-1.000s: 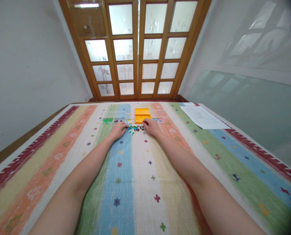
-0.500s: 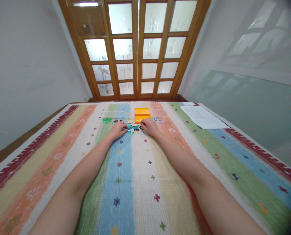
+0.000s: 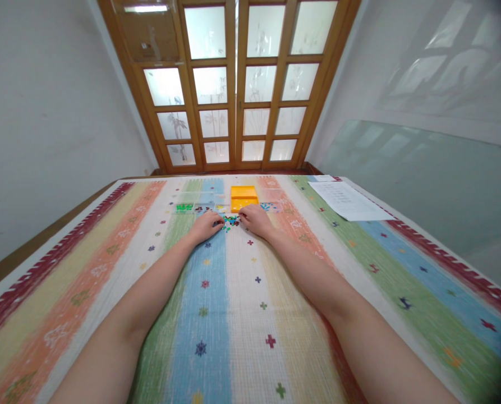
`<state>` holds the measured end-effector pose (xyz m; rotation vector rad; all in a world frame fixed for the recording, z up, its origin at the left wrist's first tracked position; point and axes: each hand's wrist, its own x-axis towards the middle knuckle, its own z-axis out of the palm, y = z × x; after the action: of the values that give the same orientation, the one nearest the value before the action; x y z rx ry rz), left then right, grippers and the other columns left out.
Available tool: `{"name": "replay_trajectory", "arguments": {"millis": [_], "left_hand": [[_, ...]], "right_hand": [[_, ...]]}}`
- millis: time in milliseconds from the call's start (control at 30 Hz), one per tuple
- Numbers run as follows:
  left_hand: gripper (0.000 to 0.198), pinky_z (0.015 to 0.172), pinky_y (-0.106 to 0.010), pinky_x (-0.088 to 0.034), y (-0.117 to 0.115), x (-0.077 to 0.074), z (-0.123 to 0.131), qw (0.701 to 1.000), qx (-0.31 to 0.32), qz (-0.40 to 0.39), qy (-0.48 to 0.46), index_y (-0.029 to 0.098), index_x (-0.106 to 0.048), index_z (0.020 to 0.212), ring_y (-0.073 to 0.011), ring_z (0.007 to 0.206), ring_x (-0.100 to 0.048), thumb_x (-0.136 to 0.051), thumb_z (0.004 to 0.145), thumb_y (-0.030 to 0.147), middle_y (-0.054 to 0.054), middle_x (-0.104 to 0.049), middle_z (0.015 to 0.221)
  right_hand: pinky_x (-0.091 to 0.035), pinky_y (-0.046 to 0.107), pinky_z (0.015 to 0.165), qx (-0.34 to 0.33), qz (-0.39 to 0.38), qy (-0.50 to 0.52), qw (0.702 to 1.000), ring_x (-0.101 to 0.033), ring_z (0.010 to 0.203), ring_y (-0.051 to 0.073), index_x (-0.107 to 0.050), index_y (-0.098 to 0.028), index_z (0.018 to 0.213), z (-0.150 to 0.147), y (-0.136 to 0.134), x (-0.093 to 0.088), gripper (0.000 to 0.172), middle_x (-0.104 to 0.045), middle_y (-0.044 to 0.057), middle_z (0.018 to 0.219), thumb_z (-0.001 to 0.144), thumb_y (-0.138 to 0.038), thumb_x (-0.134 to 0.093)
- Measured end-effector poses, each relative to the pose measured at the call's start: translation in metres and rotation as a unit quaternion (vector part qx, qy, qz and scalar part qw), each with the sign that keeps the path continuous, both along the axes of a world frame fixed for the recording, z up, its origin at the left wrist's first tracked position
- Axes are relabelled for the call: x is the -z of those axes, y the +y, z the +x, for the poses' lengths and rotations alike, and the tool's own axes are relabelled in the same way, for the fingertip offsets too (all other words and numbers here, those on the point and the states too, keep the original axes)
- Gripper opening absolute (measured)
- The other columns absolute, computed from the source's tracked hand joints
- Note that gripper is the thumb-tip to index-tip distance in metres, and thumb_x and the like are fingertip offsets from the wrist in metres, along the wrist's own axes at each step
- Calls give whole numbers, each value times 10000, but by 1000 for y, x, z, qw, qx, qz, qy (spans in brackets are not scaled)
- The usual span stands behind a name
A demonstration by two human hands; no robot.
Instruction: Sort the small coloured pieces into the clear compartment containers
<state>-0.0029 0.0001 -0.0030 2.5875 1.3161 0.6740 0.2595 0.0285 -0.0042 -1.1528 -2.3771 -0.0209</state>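
A loose pile of small blue, green and dark pieces (image 3: 231, 221) lies on the cloth between my two hands. My left hand (image 3: 206, 226) rests at the pile's left edge, fingers curled together; whatever they hold is too small to name. From the right, my right hand (image 3: 254, 219) reaches the pile with its fingertips pinched, and their contents are hidden. Just behind the hands stands an open orange box (image 3: 244, 193) with its lid raised. Clear boxes flank it: one with green pieces (image 3: 184, 207), one with dark red pieces (image 3: 203, 209), and one with light blue pieces (image 3: 269, 207).
A few yellow pieces (image 3: 220, 208) sit left of the orange box. Printed paper sheets (image 3: 346, 201) lie at the back right of the striped tablecloth (image 3: 250, 314). Beyond the table stand wooden doors with glass panes (image 3: 237, 101), and a glass sheet (image 3: 422, 185) leans at the right.
Both hands have shifted slightly inward, closer together over the pile. The loose pieces are gathered into a narrower heap.
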Motion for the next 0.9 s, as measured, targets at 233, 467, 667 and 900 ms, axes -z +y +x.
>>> {"name": "replay_trajectory", "arguments": {"millis": [233, 467, 667, 900], "left_hand": [[269, 961, -364, -513, 1, 4, 2, 999, -20, -25, -31, 236, -783, 1164, -241, 1022, -683, -599, 969, 252, -55, -786, 1110], [257, 946, -371, -521, 9, 13, -7, 997, -55, 6, -47, 220, -791, 1096, -241, 1002, -684, -559, 993, 259, -69, -780, 1062], [245, 939, -369, -519, 14, 18, -12, 997, -65, 22, -46, 212, -784, 1053, -239, 1003, -684, -551, 986, 249, -69, -775, 1062], [260, 939, -376, -529, 14, 18, -11, 997, -65, 19, -44, 211, -783, 1061, -241, 999, -688, -538, 991, 261, -74, -773, 1071]], "right_hand": [[-387, 376, 948, -81, 38, -20, 996, -594, 1044, 260, -735, -203, 1124, -12, -10, -1, 185, -721, 99, 1066, 1025, -296, -610], [-406, 428, 1038, -157, 46, -18, 986, -582, 1149, 273, -726, -253, 1294, -17, -11, 5, 301, -684, 109, 1240, 1010, -281, -631], [-426, 470, 1094, -193, 50, -11, 980, -584, 1232, 281, -760, -292, 1267, -19, -7, 16, 308, -653, 91, 1369, 997, -216, -633], [-458, 475, 1085, -188, 34, 22, 981, -609, 1221, 282, -781, -268, 1205, -15, -3, 17, 257, -672, 105, 1342, 979, -221, -668]]}}
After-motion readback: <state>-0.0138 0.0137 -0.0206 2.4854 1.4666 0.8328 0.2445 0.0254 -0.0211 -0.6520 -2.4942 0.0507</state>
